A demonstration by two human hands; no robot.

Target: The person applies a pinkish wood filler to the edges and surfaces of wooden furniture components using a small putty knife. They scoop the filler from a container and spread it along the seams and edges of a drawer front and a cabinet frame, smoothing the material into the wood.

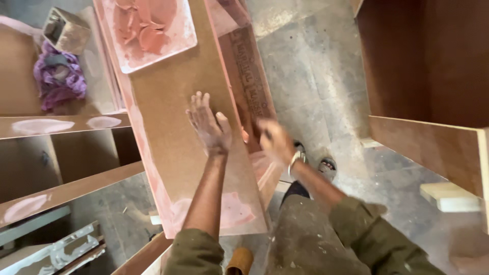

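1. At the centre of the view, a long brown board (178,132) is lying lengthwise away from the person, its surface dusted and its near end and left edge smeared with pinkish filler.
2. The left hand (209,127) is resting flat on the board, palm down, fingers spread wide and pointing away; it is holding nothing.
3. The right hand (275,140) is sitting at the board's right edge, blurred; fingers are looking curled, but whether it is gripping anything I cannot tell. A band is showing on its wrist.
4. Just beside that hand, a narrower reddish plank (249,81) is running along the right side of the board.
5. Toward the far end of the board, a square pale tray (186,40) is sitting on it, holding pink filler.
6. On the left, a purple cloth (58,79) is lying on a brown worktop (18,76), with a small dusty block (66,30) touching its far side.
7. Below that, open wooden shelves (66,153) are showing pale filler patches on their front edges.
8. To the right, a brown cabinet (433,76) is standing on the grey concrete floor (326,76), well apart from both hands.
9. Both sleeves are olive green.
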